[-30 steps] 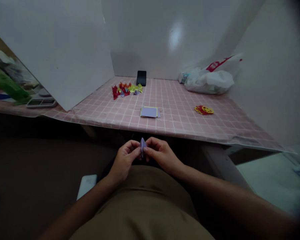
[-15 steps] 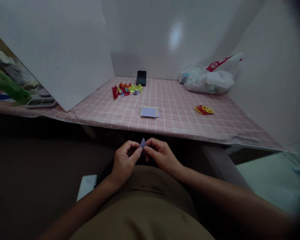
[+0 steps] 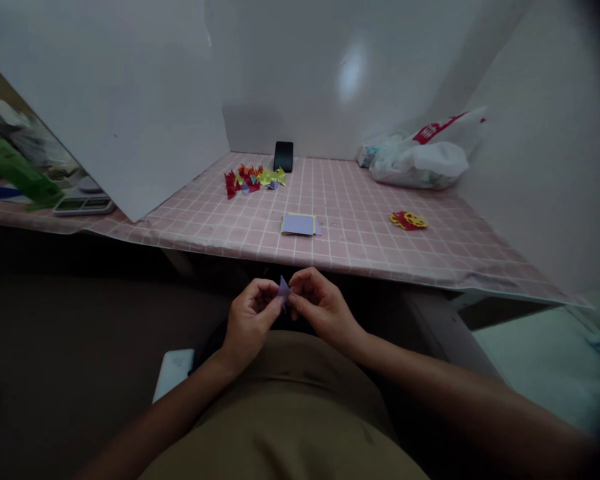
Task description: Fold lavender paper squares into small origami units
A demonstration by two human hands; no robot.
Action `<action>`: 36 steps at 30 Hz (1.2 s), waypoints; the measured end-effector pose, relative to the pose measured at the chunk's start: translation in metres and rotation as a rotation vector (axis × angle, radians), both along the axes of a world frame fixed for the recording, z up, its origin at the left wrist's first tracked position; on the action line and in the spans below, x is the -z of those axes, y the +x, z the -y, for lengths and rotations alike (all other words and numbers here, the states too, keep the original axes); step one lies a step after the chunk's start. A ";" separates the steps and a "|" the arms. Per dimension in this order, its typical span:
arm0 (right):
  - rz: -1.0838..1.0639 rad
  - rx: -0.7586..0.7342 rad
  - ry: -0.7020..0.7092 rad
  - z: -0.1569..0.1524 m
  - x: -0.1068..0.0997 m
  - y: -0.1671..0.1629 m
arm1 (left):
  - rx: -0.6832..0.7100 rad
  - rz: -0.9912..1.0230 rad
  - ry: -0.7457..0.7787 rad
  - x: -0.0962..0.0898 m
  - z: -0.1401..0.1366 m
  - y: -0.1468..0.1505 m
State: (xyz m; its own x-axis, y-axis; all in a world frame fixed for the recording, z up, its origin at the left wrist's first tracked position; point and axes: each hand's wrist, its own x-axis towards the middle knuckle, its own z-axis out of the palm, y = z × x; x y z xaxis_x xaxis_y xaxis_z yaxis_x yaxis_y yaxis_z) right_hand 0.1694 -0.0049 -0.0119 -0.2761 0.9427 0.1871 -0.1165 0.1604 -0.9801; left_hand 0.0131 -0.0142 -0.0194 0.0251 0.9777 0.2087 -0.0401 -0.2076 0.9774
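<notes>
Between my hands, over my lap and below the table's front edge, is a small piece of folded purple paper (image 3: 283, 287) with a pointed tip upward. My left hand (image 3: 251, 319) pinches its left side between thumb and fingers. On the other side, my right hand (image 3: 323, 308) has thumb and forefinger closed on the paper's right edge. A stack of square paper sheets (image 3: 299, 225), purple on top with yellow showing beneath, lies on the table ahead. Farther back sits a group of folded paper figures (image 3: 253, 179) in red, orange, yellow and purple.
The pink checked tabletop (image 3: 350, 230) bears a black phone-like device (image 3: 283, 157) at the back, a white plastic bag (image 3: 420, 163) and a red and yellow bundle (image 3: 409, 221). A white panel (image 3: 135, 133) stands left, beside a scale (image 3: 84, 205). A white device (image 3: 174, 373) lies low left.
The folded purple paper has turned slightly, its tip shifting a little left. My right forefinger has lifted a bit, and my left hand stays nearly still.
</notes>
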 end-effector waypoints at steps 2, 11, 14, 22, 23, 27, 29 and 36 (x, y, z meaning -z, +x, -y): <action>0.011 -0.004 0.006 0.000 0.000 0.001 | 0.006 0.015 -0.002 0.000 0.000 0.000; 0.035 -0.021 0.027 0.001 -0.004 0.002 | 0.013 0.026 -0.011 -0.002 0.000 -0.001; 0.041 -0.006 0.016 0.001 -0.007 0.002 | 0.015 0.016 -0.020 -0.004 0.001 -0.002; 0.047 0.007 -0.019 0.001 -0.008 0.003 | 0.006 -0.078 0.097 -0.009 0.001 -0.004; 0.036 0.001 -0.033 0.001 -0.009 0.003 | 0.004 -0.098 0.116 -0.009 0.001 -0.004; -0.028 -0.012 -0.092 0.000 -0.009 0.002 | 0.002 -0.169 0.194 -0.007 0.001 -0.006; -0.035 -0.016 -0.123 -0.001 -0.008 0.002 | 0.006 -0.185 0.216 -0.007 0.001 -0.007; -0.035 -0.014 -0.209 -0.003 -0.004 0.003 | 0.051 -0.004 -0.036 -0.006 0.000 -0.003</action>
State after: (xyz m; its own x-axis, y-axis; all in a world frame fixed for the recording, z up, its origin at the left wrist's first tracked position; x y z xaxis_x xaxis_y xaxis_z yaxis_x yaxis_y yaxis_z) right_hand 0.1724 -0.0017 -0.0081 -0.2865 0.9581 -0.0023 -0.1519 -0.0478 -0.9872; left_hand 0.0101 -0.0137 -0.0135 0.0755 0.9820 0.1734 -0.0456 -0.1703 0.9843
